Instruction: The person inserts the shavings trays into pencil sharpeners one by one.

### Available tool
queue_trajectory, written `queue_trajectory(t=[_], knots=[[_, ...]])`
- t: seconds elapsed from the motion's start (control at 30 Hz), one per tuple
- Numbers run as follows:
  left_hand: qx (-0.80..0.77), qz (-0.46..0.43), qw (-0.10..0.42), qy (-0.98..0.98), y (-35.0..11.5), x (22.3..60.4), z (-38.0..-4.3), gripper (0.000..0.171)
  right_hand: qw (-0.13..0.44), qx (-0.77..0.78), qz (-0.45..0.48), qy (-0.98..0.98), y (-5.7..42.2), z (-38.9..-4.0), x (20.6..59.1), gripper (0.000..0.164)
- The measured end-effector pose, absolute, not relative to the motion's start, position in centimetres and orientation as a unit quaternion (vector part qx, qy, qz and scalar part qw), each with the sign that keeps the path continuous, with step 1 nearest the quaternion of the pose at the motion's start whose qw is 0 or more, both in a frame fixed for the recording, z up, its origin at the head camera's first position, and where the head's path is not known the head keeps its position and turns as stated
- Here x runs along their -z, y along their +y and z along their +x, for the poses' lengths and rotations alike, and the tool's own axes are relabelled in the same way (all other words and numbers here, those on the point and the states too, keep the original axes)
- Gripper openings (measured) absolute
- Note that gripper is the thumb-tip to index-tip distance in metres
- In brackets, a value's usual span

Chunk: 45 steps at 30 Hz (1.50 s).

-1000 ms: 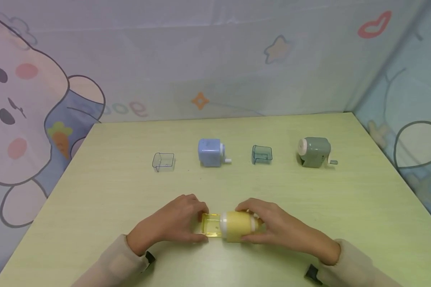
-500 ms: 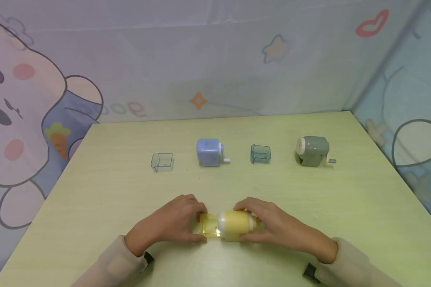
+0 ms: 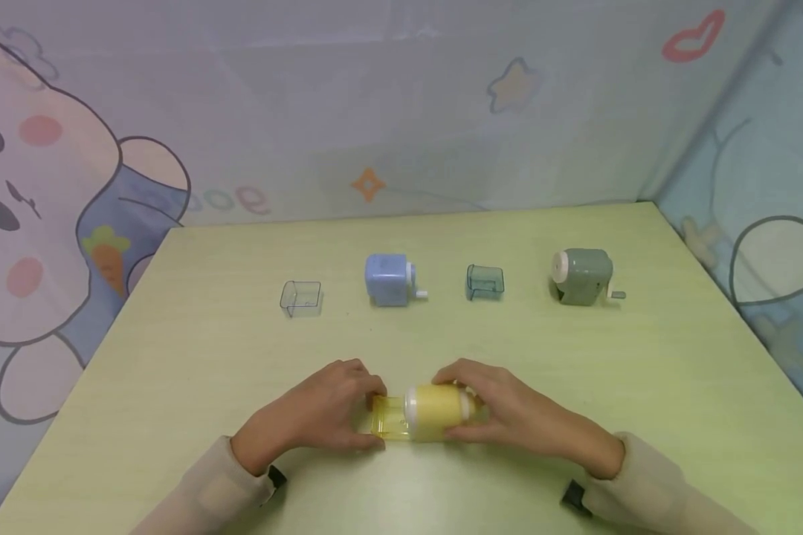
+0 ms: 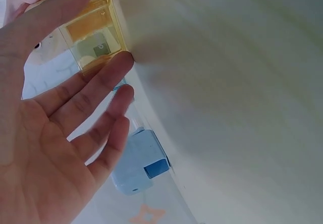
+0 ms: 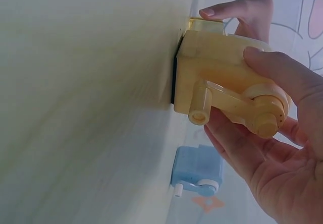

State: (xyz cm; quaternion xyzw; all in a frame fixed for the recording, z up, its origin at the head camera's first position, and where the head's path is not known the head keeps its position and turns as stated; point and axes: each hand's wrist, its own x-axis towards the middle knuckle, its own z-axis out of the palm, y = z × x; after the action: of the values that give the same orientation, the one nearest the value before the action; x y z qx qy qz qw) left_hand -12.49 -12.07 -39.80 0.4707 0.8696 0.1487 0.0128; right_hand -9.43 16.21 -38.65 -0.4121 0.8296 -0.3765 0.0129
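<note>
A yellow crank pencil sharpener [image 3: 436, 412] lies in front of me with its clear yellow shavings drawer [image 3: 391, 420] sticking out on the left. My left hand [image 3: 324, 409] pinches the drawer's outer end between thumb and fingertips. In the left wrist view the other fingers of this hand are spread beneath the drawer [image 4: 96, 35]. With thumb and fingers on opposite sides, my right hand [image 3: 518, 409] grips the sharpener body. The crank handle [image 5: 202, 103] shows in the right wrist view, at the end facing the right palm. The drawer's inner end is hidden by the body.
Farther back on the table [image 3: 194, 357] stand a blue sharpener [image 3: 388, 280] and a grey-green sharpener [image 3: 585, 276], each with a crank. A clear drawer [image 3: 301, 299] and a teal drawer [image 3: 485, 282] lie in that row. A printed curtain [image 3: 428, 111] rises behind the table.
The sharpener body and my right hand have shifted slightly away from me. My left hand stays on the drawer's end, nearly still. The head view has moved a little.
</note>
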Motion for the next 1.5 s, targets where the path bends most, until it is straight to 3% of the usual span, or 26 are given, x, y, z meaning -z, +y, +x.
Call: queue_trajectory(t=[1.5], knots=[[-0.159,0.453,0.048,0.876,-10.0,39.9,-11.9,0.053,0.041,0.388,-0.388,0.835,15.7,-9.5,38.7,0.047]])
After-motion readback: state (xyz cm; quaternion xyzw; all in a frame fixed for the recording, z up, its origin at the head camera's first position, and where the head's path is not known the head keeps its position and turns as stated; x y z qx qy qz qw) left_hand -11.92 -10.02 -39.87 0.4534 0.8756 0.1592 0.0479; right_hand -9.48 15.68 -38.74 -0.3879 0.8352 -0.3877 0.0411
